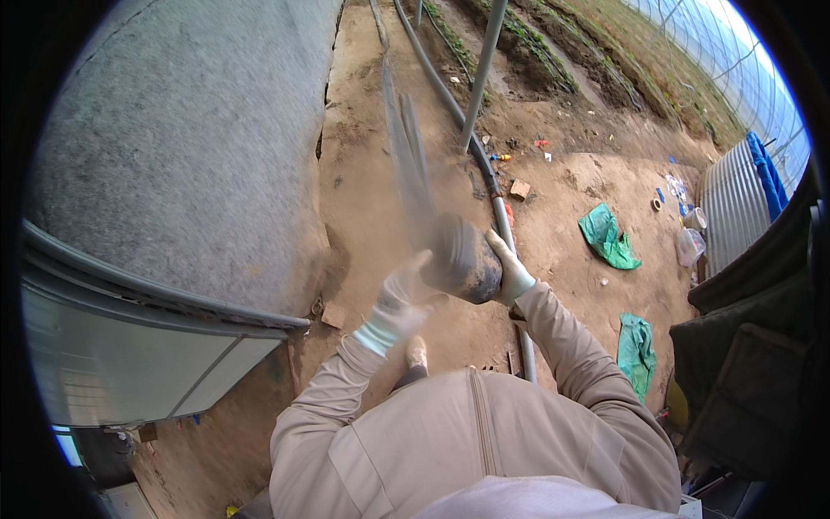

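A dark, rounded cylindrical object [467,264] with soil on its lower side is held before my waist. It is partly blurred, so I cannot tell whether it is a roll or a container. My right hand [512,268], in a pale glove, grips its right side with the thumb along the top. My left hand [399,298], gloved with a light-blue cuff, is at its left side; motion smears the fingers. Beyond the object, a blurred grey strip [399,130] runs away along the ground, with a shorter streak beside it. Whether the strip joins the object is unclear.
A long pipe [450,99] lies along the ground past an upright post [484,73]. Grey sheeting [199,147] covers the left side. Green plastic bags [608,238] lie at right, near a corrugated metal drum [735,203]. Brick pieces [333,314] are on the dirt.
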A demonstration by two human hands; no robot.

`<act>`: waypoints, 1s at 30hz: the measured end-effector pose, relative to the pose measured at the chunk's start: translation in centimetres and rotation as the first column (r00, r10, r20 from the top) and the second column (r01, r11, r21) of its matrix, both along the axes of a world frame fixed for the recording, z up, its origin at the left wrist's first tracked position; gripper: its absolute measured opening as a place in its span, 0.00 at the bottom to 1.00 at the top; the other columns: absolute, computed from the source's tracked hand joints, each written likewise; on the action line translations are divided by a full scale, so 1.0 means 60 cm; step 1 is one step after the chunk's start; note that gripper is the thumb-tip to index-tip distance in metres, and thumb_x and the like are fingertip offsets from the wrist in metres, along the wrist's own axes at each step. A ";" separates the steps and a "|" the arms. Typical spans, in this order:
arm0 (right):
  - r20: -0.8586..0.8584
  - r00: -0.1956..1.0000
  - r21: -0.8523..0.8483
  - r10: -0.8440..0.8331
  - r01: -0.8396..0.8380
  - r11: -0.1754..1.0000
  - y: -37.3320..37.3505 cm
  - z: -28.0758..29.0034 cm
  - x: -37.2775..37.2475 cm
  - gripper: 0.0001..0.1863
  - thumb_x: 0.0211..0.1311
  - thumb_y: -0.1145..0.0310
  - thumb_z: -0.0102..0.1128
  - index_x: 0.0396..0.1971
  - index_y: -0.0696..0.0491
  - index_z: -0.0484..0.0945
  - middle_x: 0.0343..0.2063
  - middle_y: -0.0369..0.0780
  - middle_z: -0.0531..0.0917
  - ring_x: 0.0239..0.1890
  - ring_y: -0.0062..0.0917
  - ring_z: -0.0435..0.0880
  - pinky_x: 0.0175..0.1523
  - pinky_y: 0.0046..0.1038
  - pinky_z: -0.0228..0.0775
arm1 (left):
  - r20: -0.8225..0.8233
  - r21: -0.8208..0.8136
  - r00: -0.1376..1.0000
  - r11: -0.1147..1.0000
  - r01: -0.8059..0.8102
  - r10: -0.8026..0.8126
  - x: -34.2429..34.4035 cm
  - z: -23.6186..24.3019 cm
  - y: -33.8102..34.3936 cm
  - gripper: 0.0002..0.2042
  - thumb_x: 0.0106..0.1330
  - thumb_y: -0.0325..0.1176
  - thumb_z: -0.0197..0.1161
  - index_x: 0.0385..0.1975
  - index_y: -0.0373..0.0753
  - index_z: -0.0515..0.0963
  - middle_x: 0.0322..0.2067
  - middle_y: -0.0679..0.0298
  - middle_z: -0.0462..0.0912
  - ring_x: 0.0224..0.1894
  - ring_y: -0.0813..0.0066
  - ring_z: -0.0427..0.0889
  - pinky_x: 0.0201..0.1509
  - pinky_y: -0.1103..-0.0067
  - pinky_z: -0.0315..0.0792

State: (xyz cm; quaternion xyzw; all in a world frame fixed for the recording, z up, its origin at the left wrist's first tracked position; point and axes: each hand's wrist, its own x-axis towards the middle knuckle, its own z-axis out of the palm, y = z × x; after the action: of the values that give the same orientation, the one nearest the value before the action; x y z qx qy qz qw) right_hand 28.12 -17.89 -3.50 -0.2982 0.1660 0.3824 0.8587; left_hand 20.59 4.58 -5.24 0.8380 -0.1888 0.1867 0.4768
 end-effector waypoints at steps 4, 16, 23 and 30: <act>0.006 1.000 -0.042 0.006 -0.006 0.999 -0.004 -0.001 0.003 0.35 0.68 0.43 0.51 0.66 0.52 0.63 0.59 0.40 0.74 0.57 0.30 0.75 0.62 0.35 0.67 | -0.036 0.084 0.996 0.993 0.083 -0.080 0.015 0.015 0.005 0.41 0.51 0.36 0.75 0.67 0.39 0.62 0.54 0.46 0.75 0.55 0.48 0.76 0.58 0.64 0.72; 0.099 0.991 0.043 0.089 -0.093 0.995 -0.009 -0.039 0.040 0.32 0.67 0.39 0.49 0.60 0.49 0.72 0.54 0.39 0.80 0.56 0.31 0.79 0.63 0.41 0.69 | 0.103 0.478 0.995 0.878 -0.043 -0.007 0.069 0.030 0.005 0.37 0.47 0.48 0.75 0.58 0.40 0.72 0.59 0.48 0.70 0.65 0.47 0.64 0.65 0.56 0.61; 0.013 0.984 -0.001 0.179 -0.179 0.984 -0.017 -0.046 0.050 0.32 0.68 0.42 0.49 0.63 0.51 0.67 0.58 0.41 0.76 0.57 0.32 0.77 0.63 0.40 0.69 | 0.366 0.454 0.917 0.890 -0.025 -0.161 0.133 -0.026 0.014 0.28 0.43 0.43 0.75 0.44 0.34 0.77 0.55 0.48 0.74 0.59 0.52 0.73 0.63 0.59 0.65; 0.421 0.815 -0.318 0.399 -0.279 0.906 -0.029 -0.040 0.056 0.31 0.69 0.44 0.51 0.61 0.53 0.67 0.54 0.40 0.78 0.51 0.26 0.80 0.56 0.33 0.74 | 0.618 0.278 0.784 0.948 -0.155 -0.053 0.109 0.003 0.015 0.25 0.45 0.44 0.74 0.39 0.35 0.76 0.43 0.52 0.76 0.49 0.52 0.78 0.56 0.55 0.71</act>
State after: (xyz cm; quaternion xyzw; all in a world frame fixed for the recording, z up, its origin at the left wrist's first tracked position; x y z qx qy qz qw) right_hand 31.50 -19.60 -5.92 -0.5102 -0.0611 0.4216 0.7472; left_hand 27.14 5.46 -5.07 0.8001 -0.3386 0.4311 0.2435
